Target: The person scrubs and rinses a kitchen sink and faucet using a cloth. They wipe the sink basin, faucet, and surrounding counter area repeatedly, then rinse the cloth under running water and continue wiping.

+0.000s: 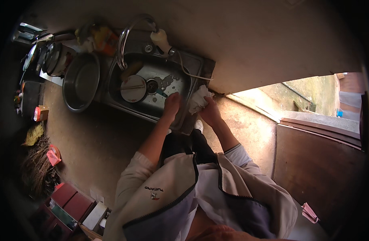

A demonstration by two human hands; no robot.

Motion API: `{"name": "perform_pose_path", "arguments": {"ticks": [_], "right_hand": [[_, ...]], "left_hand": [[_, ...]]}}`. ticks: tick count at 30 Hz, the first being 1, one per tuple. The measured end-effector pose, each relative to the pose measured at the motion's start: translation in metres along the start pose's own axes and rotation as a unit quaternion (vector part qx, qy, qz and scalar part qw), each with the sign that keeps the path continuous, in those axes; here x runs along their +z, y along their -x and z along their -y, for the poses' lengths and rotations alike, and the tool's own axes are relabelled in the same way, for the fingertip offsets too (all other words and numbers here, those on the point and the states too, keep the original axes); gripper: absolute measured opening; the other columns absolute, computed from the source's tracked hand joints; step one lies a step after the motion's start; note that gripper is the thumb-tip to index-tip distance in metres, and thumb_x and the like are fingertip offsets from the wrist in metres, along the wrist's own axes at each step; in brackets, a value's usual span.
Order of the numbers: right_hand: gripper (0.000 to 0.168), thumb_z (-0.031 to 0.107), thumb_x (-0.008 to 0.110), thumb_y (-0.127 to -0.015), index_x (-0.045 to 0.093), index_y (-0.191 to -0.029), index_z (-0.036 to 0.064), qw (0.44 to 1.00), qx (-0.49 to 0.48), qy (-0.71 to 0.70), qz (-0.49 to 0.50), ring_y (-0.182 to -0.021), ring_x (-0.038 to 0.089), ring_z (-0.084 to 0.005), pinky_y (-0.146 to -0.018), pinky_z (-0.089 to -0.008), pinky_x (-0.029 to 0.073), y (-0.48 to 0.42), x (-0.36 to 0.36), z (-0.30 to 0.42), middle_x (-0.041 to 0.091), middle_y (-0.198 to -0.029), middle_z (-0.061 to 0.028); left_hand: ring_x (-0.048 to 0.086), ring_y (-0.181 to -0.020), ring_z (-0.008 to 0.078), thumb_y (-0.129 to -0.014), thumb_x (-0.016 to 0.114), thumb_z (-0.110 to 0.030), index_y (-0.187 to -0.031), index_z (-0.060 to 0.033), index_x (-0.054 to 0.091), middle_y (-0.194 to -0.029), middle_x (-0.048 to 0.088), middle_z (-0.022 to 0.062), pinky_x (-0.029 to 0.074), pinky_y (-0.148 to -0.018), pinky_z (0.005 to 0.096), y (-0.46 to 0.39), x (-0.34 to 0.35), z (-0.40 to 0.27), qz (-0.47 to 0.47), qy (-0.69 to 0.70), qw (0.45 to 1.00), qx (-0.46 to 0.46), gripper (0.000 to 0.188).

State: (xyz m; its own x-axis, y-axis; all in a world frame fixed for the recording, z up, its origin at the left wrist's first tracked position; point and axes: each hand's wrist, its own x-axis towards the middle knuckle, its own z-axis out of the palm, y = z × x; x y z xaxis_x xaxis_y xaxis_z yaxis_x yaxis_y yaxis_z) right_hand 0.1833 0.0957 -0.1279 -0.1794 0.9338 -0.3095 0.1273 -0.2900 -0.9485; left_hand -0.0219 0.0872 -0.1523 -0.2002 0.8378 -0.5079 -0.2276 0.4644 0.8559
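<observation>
My left hand (pixel 172 104) is over the right side of a stainless steel sink (pixel 175 81), closed around a slim teal object (pixel 162 93) whose far end points at the drain (pixel 152 86). Its kind is too small to tell. At the sink's right rim, my right hand (pixel 211 109) grips a crumpled white cloth or bag (pixel 198 99). A white plate (pixel 133 95) with a floral pattern lies in the basin, left of the drain, with a pair of chopsticks (pixel 133 87) across it. Behind the plate rests a long brownish item (pixel 133 70), dim and unclear.
A curved chrome faucet (pixel 121 45) and a cream heater-like fitting (pixel 160 39) rise behind the sink; a thin white hose (pixel 184 67) hangs over its right side. Left stand a large metal basin (pixel 81 82) and a pot (pixel 56 58). Brushwood (pixel 41 165) lies on the floor.
</observation>
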Motion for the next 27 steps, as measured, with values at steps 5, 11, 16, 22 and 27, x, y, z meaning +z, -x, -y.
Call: {"name": "perform_pose_path", "arguments": {"ticks": [5,11,16,22,27], "right_hand": [[0.041,0.012,0.063,-0.087,0.052,-0.125,-0.001,0.950,0.107,-0.282,-0.079,-0.104,0.062,-0.0241,-0.088,-0.0350,0.052,0.006,0.019,0.002,0.061,-0.114,-0.0120],[0.032,0.017,0.064,-0.088,0.059,-0.113,-0.002,0.969,0.002,0.065,-0.238,-0.097,0.062,-0.0248,-0.082,-0.0369,0.048,-0.019,0.075,-0.007,0.064,-0.103,-0.0136],[0.039,0.022,0.065,-0.084,0.056,-0.115,-0.001,0.953,-0.088,0.105,-0.270,-0.104,0.059,-0.0363,-0.086,-0.0450,0.046,-0.088,0.112,0.001,0.060,-0.109,-0.0227],[0.039,0.021,0.064,-0.085,0.056,-0.116,0.000,0.944,-0.178,0.189,-0.206,-0.106,0.058,-0.0365,-0.088,-0.0448,0.046,-0.192,0.150,0.014,0.060,-0.112,-0.0223],[0.038,0.020,0.063,-0.085,0.056,-0.117,0.000,0.937,-0.179,0.243,-0.176,-0.108,0.058,-0.0367,-0.089,-0.0446,0.045,-0.200,0.133,0.007,0.059,-0.114,-0.0219]], "left_hand": [[0.059,-0.061,0.0175,-0.090,0.065,-0.024,-0.082,-0.0075,0.056,-0.072,0.059,0.0042,0.053,-0.055,0.0314,-0.124,0.037,-0.026,0.005,0.166,0.969,-0.181,0.021],[0.061,-0.066,0.0194,-0.089,0.056,-0.005,-0.086,-0.0025,0.057,-0.077,0.059,0.0088,0.056,-0.060,0.0306,-0.160,0.091,-0.032,0.091,0.275,0.947,-0.141,0.004],[0.061,-0.078,0.0260,-0.089,0.051,0.001,-0.083,0.0047,0.056,-0.090,0.057,0.0151,0.059,-0.074,0.0358,-0.145,0.135,-0.089,-0.045,0.390,0.897,-0.205,0.009],[0.059,-0.092,0.0253,-0.089,0.055,-0.003,-0.097,-0.0049,0.055,-0.101,0.056,0.0095,0.058,-0.083,0.0397,-0.144,0.120,-0.102,0.045,0.501,0.833,-0.230,0.009],[0.064,-0.069,0.0304,-0.092,0.060,-0.033,-0.082,-0.0042,0.065,-0.077,0.064,0.0163,0.053,-0.064,0.0394,-0.125,0.096,-0.101,0.038,-0.156,0.958,0.239,0.031]]}}
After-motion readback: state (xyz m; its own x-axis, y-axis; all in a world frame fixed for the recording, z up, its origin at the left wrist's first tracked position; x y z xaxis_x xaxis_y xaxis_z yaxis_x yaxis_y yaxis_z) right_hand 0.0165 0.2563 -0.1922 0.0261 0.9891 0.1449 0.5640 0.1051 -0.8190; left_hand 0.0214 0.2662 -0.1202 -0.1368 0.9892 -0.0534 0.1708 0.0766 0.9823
